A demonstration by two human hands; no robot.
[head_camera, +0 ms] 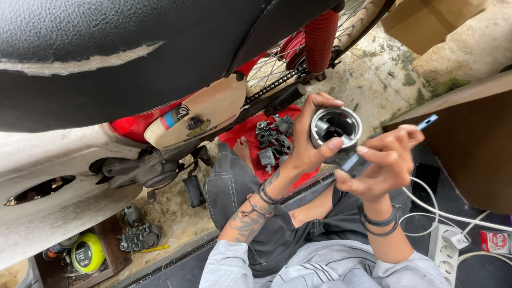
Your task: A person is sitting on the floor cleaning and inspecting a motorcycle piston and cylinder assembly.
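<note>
My left hand point(310, 143) grips a silver engine piston point(336, 127), open hollow side up, held above my lap. My right hand point(385, 160) holds a thin flat tool with a blue tip point(426, 123), its lower end resting against the piston's side. Both wrists wear dark bands. Below the piston lies a red cloth point(246, 134) with several grey metal engine parts point(273, 140) on it. I am sitting on the ground in dark trousers beside a red motorcycle point(160, 120).
The black motorcycle seat point(133, 48) fills the top left, with the spoked rear wheel point(277, 64) and red shock spring point(320, 40) behind. A wooden tray point(109, 256) holds a carburettor and a yellow tin point(88, 253). A white power strip point(445, 250) and cables lie right, beside a brown board point(469, 138).
</note>
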